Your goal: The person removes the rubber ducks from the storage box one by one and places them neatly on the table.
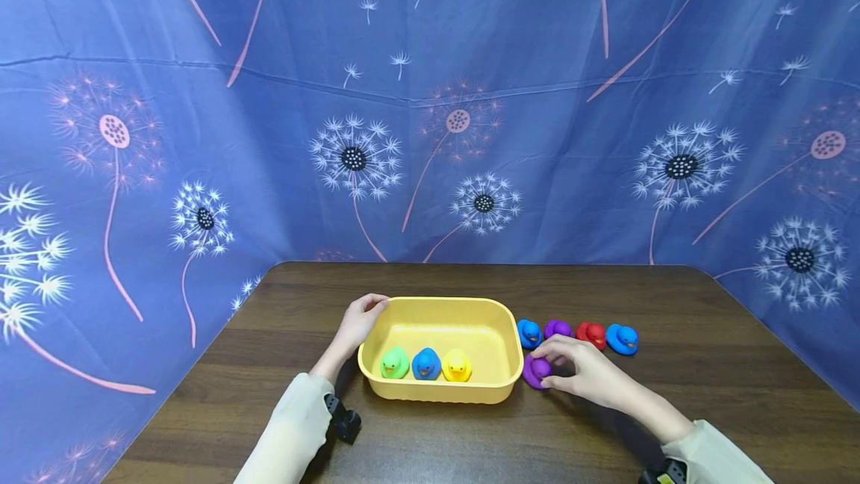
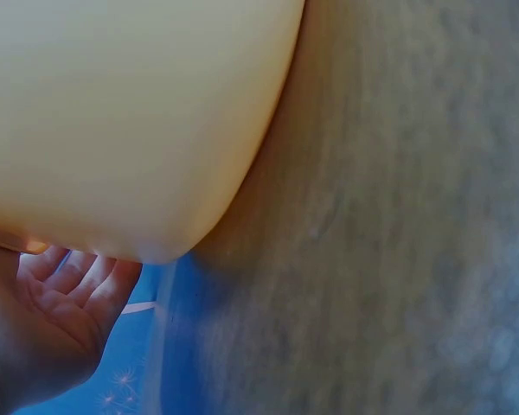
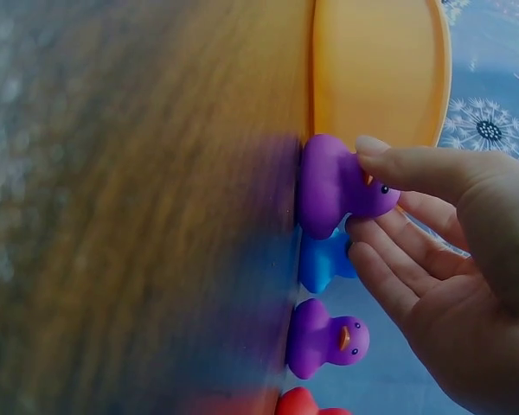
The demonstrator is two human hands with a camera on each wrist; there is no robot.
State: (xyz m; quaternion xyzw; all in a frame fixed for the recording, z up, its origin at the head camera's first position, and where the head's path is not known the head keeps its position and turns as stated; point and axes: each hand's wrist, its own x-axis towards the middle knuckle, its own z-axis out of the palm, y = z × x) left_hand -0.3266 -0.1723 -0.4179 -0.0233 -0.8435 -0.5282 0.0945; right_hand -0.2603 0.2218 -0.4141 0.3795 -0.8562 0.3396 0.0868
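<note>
Left hand (image 1: 359, 320): placed at the rear left corner of the yellow tray (image 1: 443, 392). The tray wall hides the fingertips in the left wrist view; whether they pinch the rim cannot be told.

Right hand (image 1: 587, 373): thumb and fingers pinch a purple duck (image 1: 536, 370) just beside the tray's right wall. Its underside cannot be seen. From the right wrist, the near blue duck (image 1: 529, 334) is partly covered, and the red duck (image 1: 591, 335) is cut off by the frame.

Count: eight ducks, one tray. Inside the tray, three: green duck (image 1: 395, 363), blue, yellow duck (image 1: 457, 366). Pinched, one. In a row on the table (image 1: 430, 439), right of the tray, four: blue, purple, red, blue.
</note>
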